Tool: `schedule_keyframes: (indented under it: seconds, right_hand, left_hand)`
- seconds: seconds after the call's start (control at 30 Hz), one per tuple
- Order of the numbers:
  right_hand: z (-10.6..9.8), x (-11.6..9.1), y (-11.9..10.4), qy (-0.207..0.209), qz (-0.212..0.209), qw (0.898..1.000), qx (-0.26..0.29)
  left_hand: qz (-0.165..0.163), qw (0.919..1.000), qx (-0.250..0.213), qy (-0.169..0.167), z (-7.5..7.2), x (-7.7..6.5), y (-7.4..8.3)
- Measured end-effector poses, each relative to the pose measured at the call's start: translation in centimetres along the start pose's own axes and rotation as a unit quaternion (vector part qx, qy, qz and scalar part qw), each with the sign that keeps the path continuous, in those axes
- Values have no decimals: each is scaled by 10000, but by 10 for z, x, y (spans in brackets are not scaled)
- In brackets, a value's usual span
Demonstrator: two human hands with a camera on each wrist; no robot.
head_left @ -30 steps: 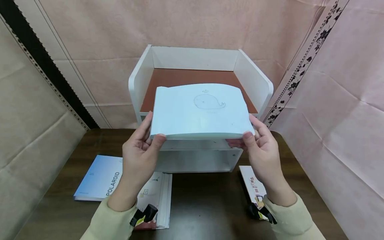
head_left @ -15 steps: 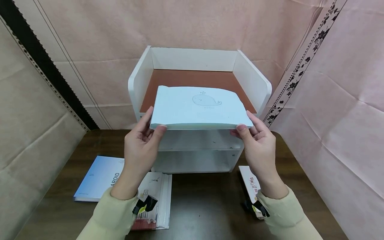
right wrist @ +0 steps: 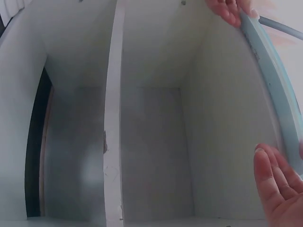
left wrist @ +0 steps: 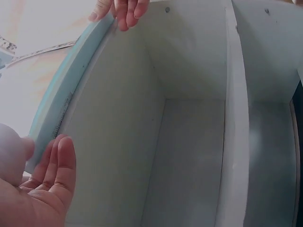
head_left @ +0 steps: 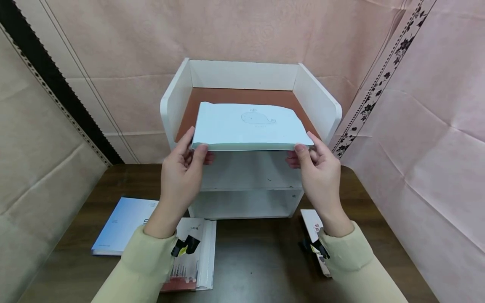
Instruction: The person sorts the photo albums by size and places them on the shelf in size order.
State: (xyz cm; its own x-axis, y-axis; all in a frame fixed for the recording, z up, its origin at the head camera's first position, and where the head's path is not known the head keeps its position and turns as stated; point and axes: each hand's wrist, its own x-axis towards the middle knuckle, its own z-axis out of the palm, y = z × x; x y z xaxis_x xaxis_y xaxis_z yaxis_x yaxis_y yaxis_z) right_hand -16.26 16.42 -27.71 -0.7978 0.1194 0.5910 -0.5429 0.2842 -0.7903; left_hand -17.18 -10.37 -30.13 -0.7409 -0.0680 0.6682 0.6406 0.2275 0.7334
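A light blue notebook (head_left: 250, 132) with a whale outline on its cover lies nearly flat between my two hands, over the front of the white shelf unit's brown top board (head_left: 242, 96). My left hand (head_left: 179, 179) grips its near left corner, thumb on the near edge and fingers below. Likewise my right hand (head_left: 321, 174) holds the near right corner, with fingertips showing underneath. From the left wrist, the notebook's edge (left wrist: 64, 104) slants along the front of the top board, above the upper compartment (left wrist: 189, 142). The right wrist view also shows that edge (right wrist: 272, 75) held at both ends.
White side walls (head_left: 318, 99) and a back panel enclose the unit's top on three sides. Two compartments sit below, split by a shelf board (right wrist: 112, 118). A blue book (head_left: 123, 225) and a book stack (head_left: 206, 254) lie left; a narrow white printed item (head_left: 311, 223) lies right.
Both hands have carried the notebook forward, away from me and further over the top board. It now appears flatter, and more of the upper compartment shows below it.
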Motion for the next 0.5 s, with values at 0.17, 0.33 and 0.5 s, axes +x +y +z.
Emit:
schedule_keyframes:
  seconds: [0.17, 0.33, 0.5]
  right_hand:
    - [0, 8, 19, 30, 84, 10000, -26]
    - [0, 13, 27, 78, 104, 9999, -54]
    - [2, 15, 11, 21, 199, 9996, -198]
  left_hand:
    - [-277, 9996, 89, -3, 1, 5, 0]
    - [-747, 9971, 151, 3, 2, 9, 12]
    - [-895, 9958, 195, -6, 1, 11, 25]
